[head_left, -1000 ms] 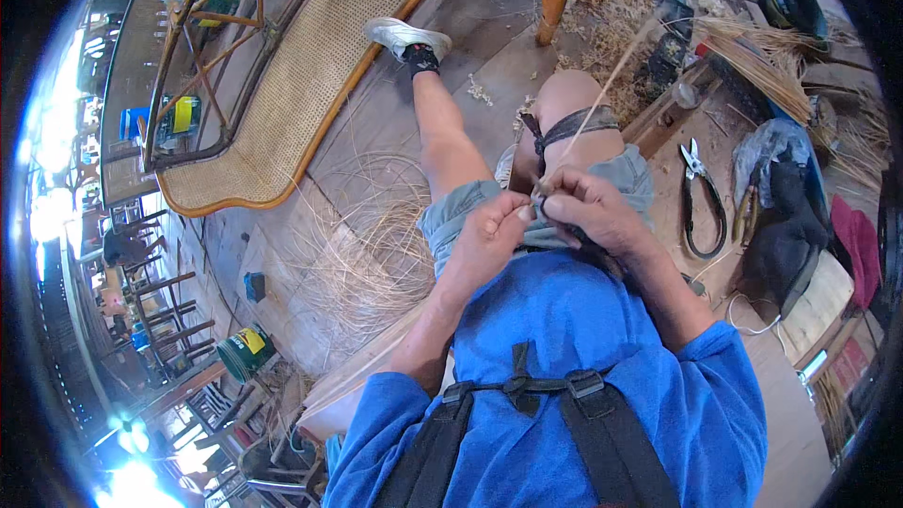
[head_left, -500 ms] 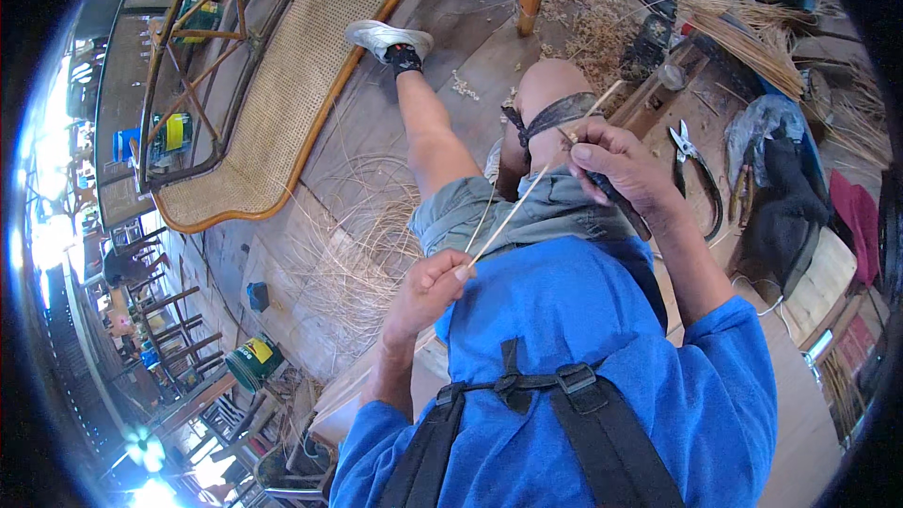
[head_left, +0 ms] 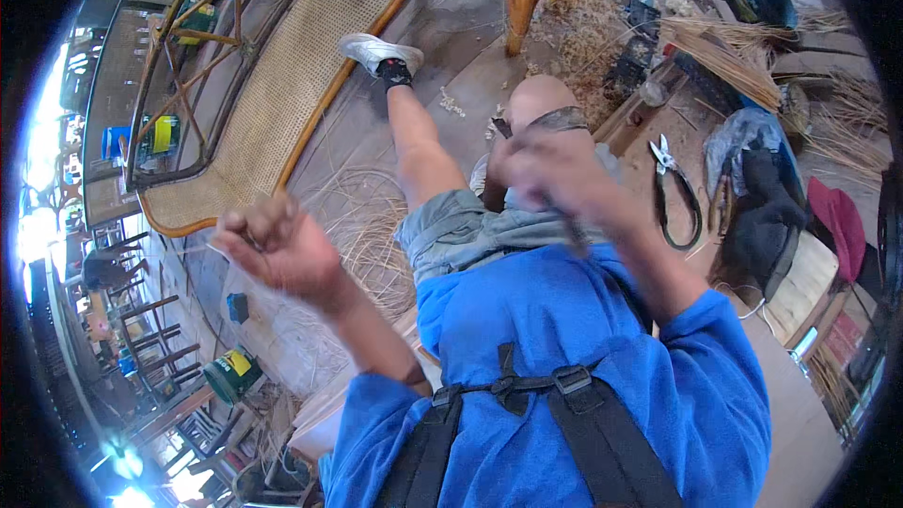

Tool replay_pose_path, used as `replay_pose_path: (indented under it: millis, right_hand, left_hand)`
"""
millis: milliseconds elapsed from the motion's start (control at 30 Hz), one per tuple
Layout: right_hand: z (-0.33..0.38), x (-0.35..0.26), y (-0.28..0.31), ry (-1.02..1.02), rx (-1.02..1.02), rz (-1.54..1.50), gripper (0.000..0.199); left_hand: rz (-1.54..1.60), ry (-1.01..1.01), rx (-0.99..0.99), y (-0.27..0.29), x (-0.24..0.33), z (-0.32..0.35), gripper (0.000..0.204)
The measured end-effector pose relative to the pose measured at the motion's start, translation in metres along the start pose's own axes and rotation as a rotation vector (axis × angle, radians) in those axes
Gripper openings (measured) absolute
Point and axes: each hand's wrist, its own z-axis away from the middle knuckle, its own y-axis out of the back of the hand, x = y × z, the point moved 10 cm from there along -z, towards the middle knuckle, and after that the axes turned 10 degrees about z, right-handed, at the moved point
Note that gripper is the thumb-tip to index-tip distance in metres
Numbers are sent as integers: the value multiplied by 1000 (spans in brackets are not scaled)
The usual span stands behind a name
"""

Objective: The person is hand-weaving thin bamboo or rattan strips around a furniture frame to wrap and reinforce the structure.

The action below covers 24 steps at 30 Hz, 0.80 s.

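My left hand [head_left: 282,249] is raised over the floor on the left, its fingers closed in a pinch. A faint, thin pale cane strip [head_left: 183,249] runs out from it to the left, smeared by motion. My right hand [head_left: 569,174] is blurred in front of my bent knee, its fingers curled round a dark-handled knife [head_left: 570,230]. The handle sticks out below the palm; I cannot make out the blade. A dark cloth band [head_left: 562,119] is tied round that knee, partly behind the hand.
Loose cane strands [head_left: 372,235] lie coiled on the floor. Left stands a woven cane panel [head_left: 273,85] with an orange rim. Pruning shears [head_left: 675,193], a dark cloth [head_left: 767,216] and a cane bundle [head_left: 724,61] lie right. Shavings [head_left: 574,56] surround a bamboo furniture leg [head_left: 519,23].
My left hand has swung up and out to the left, away from my right hand. The pale strip no longer shows between the hands. My right hand has shifted left a little.
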Motion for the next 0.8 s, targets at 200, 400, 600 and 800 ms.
replay_pose_path:
  millis: [200,400,600,800]
  right_hand:
    - [-12,-34,-69,36,-226,-887,19]
    - [-33,18,-14,71,180,-771,14]
    - [-23,32,-24,4,185,-604,18]
    - [-19,5,-9,64,141,-618,17]
  left_hand:
    - [295,246,-38,-54,-56,34,37]
    - [-22,857,80,46,-123,141,30]
    - [-800,873,-625,-34,-75,152,37]
    - [-887,1169,-322,37,-90,149,25]
